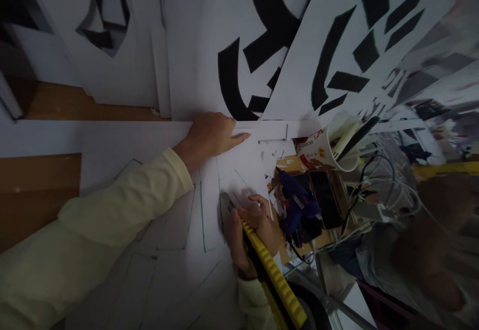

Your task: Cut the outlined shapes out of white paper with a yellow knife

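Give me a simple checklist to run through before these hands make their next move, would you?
1. Knife held: ok. The right hand grips the yellow-and-black knife.
2. Paper steadied: ok. The left hand rests on the white sheet.
3. Left hand apart from the blade: ok, though it lies ahead of the tip.
4. Blade on the green line: cannot tell. It is close, but contact is unclear.
5. Blue glue gun off the drawing: ok. It lies to the right, beside the phone.
6. Glue gun cold: cannot tell.
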A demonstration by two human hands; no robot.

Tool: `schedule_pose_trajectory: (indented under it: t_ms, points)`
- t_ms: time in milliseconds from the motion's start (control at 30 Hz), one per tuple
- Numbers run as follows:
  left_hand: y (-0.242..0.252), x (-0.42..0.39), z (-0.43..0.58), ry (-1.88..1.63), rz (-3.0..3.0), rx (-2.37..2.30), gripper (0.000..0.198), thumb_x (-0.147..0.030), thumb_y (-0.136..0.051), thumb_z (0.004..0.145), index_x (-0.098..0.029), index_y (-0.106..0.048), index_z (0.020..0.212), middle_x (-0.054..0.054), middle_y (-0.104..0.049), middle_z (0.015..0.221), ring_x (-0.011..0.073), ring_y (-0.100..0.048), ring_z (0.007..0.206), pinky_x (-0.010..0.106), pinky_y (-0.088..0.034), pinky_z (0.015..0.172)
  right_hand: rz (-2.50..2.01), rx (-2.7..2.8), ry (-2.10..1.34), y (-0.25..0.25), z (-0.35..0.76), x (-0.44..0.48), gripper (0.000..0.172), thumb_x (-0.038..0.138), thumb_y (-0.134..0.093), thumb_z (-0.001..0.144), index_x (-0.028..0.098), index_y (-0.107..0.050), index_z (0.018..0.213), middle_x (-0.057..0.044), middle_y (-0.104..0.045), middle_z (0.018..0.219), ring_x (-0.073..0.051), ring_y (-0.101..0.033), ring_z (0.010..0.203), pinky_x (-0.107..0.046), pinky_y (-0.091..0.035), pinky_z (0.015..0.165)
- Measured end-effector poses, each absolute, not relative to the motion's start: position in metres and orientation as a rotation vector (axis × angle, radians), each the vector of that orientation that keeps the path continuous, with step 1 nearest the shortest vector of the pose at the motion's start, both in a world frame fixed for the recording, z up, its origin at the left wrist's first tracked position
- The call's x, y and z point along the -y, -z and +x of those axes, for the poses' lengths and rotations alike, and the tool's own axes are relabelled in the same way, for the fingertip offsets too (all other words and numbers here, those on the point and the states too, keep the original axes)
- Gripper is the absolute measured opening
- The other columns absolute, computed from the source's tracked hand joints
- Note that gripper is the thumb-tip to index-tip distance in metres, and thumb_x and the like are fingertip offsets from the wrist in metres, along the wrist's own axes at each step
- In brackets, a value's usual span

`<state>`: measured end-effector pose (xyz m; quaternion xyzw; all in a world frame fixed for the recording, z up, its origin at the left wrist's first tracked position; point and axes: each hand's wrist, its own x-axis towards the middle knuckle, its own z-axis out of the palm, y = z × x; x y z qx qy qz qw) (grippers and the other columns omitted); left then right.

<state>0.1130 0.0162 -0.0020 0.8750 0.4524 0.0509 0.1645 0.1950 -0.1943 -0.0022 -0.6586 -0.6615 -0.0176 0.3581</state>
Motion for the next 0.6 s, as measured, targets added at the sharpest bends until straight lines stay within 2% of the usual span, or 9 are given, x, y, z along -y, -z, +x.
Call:
schedule_pose_trajectory:
  t_ms: [133,400,600]
  points:
    - [0.0,-0.015,0.113,-0.156,2.47,-1.303,0.067,-0.067,-0.044,0.101,-0.011,-0.077,0.113,0.016,-0.076,0.099,0.0345,-0.07,0.1,0.036,-0.042,0.078,-1.679,1.767,0.057,0.003,0.197,0.195,0.017,0.013,-0.061,0.089,0.029,-0.055,0.093,0.004,-0.065,0.067,-0.02,-0.07,0.064,-0.037,-0.064,0.074]
    - [0.004,-0.016,0.114,-0.19,2.493,-1.302,0.066,-0.067,-0.044,0.101,-0.012,-0.079,0.112,0.016,-0.077,0.102,0.0344,-0.07,0.102,0.035,-0.043,0.076,-1.561,1.766,0.053,0.007,0.197,0.195,0.024,0.009,-0.064,0.087,0.027,-0.054,0.099,0.009,-0.057,0.065,-0.014,-0.063,0.057,-0.04,-0.064,0.088]
    - [0.006,-0.017,0.115,-0.187,2.491,-1.311,0.066,-0.066,-0.043,0.101,-0.012,-0.078,0.114,0.016,-0.077,0.105,0.0338,-0.07,0.105,0.035,-0.044,0.078,-1.519,1.726,0.102,0.014,0.195,0.195,0.017,0.011,-0.064,0.088,0.024,-0.054,0.091,0.008,-0.06,0.067,-0.012,-0.063,0.056,-0.041,-0.064,0.087]
